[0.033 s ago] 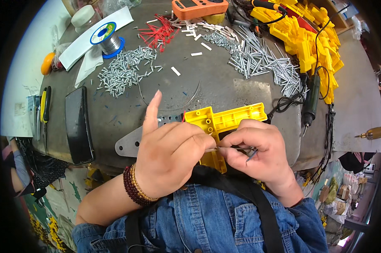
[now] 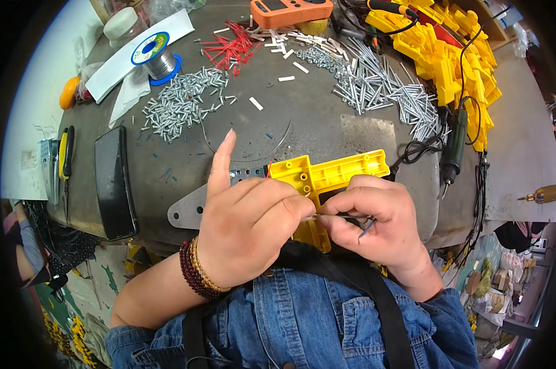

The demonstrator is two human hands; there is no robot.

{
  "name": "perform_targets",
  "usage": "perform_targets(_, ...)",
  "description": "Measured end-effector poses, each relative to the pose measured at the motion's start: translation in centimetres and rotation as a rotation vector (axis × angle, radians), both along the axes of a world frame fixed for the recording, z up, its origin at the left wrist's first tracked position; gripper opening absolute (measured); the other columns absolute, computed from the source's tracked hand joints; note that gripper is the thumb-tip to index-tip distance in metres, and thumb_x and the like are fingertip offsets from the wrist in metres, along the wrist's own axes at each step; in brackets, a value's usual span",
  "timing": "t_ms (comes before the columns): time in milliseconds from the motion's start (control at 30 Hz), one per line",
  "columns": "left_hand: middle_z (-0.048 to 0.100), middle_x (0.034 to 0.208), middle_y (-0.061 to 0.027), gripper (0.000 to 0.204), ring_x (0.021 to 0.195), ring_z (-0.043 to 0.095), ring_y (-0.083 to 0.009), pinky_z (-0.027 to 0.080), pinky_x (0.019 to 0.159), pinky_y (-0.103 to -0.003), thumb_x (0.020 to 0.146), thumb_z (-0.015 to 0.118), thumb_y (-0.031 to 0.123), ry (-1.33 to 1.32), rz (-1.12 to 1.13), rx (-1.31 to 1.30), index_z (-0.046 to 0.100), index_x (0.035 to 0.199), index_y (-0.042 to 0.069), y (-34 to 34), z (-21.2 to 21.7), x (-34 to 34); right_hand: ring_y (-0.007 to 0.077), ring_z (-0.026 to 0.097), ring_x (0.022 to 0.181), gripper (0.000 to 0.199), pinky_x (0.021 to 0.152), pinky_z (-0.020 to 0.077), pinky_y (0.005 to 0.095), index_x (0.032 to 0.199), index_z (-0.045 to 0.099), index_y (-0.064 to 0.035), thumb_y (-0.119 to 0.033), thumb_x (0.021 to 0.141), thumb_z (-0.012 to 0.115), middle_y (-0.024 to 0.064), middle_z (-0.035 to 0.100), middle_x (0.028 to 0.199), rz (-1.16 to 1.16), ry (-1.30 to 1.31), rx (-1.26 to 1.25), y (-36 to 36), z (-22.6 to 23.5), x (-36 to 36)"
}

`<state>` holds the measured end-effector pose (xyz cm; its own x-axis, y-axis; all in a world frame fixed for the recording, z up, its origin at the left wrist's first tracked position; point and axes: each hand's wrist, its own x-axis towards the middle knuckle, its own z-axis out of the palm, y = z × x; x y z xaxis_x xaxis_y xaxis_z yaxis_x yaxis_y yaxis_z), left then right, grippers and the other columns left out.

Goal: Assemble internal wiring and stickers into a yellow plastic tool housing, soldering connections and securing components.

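Note:
My left hand [image 2: 244, 230] and my right hand [image 2: 382, 215] meet in front of my chest, each closed in a pinch on a thin wire. One blue end of the wire [image 2: 368, 227] sticks out below my right fingers; the short stretch between the fingertips is too fine to make out well. My left index finger points up, away from the pinch. Just beyond and under the hands lies a yellow plastic housing [image 2: 349, 172] with round bosses. A grey metal plate [image 2: 184, 208] with holes extends from behind my left hand, which hides its middle.
Short screws [image 2: 182, 101], red wire pieces [image 2: 232, 48] and long screws [image 2: 382, 83] lie in heaps across the bench. A solder spool [image 2: 161, 61] and a black phone [image 2: 115, 184] are at left. To the right are a dark-handled electric tool [image 2: 455, 144] and piled yellow housings [image 2: 462, 61].

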<state>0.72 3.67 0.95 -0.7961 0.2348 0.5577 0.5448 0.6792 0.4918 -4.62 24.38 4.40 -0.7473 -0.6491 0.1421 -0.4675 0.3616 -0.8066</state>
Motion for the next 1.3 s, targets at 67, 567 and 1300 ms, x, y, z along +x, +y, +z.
perform_targets(67, 0.064, 0.078, 0.0016, 0.014, 0.07, 0.063, -0.0162, 0.025, 0.113, -0.064, 0.073, 0.07, 0.002, 0.042, 0.012, -0.029, 0.066, 0.08, 0.014, 0.1, -0.1, -0.2, 0.0203, 0.062, 0.062, 0.01, 0.054, 0.0482, 0.0312, 0.083, 0.07, -0.0088, -0.008, 0.073, 0.072, 0.0046, 0.061, 0.069, 0.003, 0.072, 0.008, 0.0, -0.5, -0.2)
perform_targets(567, 0.07, 0.09, -0.0069, 0.024, 0.086, 0.067, -0.0225, 0.04, 0.105, -0.053, 0.081, 0.066, -0.005, -0.028, -0.008, 0.014, 0.069, 0.102, 0.007, -1.5, 0.2, 0.3, 0.0287, 0.065, 0.07, 0.008, 0.06, 0.0514, 0.0398, 0.086, 0.069, -0.008, -0.015, 0.082, 0.068, 0.0095, 0.064, 0.077, -0.101, 0.209, 0.074, -2.1, -0.8, -0.5)
perform_targets(1300, 0.071, 0.087, -0.0015, 0.005, 0.094, 0.066, -0.0228, 0.025, 0.111, -0.061, 0.084, 0.07, 0.014, -0.335, 0.116, 0.131, 0.073, 0.089, 0.014, -0.1, 1.4, -1.3, 0.0095, 0.056, 0.076, 0.014, 0.07, 0.0434, 0.0243, 0.08, 0.069, -0.0024, -0.002, 0.075, 0.081, 0.0041, 0.063, 0.085, 0.093, -0.42, -0.569, 2.4, -0.5, -3.7)
